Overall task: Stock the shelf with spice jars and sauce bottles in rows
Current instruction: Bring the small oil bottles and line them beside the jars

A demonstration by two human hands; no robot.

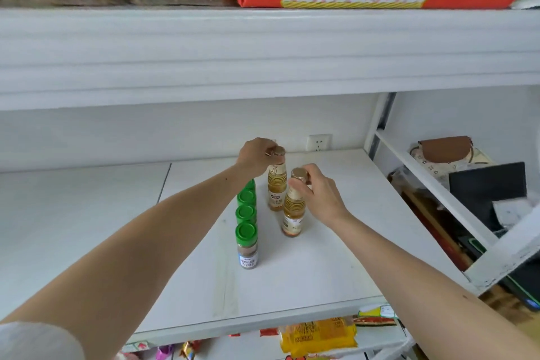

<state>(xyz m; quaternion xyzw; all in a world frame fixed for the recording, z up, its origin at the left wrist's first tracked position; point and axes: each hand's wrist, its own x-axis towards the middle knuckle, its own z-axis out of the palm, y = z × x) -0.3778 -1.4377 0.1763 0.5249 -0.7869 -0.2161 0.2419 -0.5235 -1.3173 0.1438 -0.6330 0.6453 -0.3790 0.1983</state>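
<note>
Gripping gold caps: left hand (255, 155), right hand (317, 191) | amber sauce bottles (277, 188) upright

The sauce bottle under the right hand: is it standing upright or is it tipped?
Tipped. The sauce bottle leans, its cap left of its base, with the right hand gripping the cap.

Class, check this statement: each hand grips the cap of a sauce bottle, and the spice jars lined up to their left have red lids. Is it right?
Not quite. The head view shows the spice jars have green lids, not red. The rest holds: the left hand and right hand each grip the cap of a sauce bottle, with the jars to their left.
</note>
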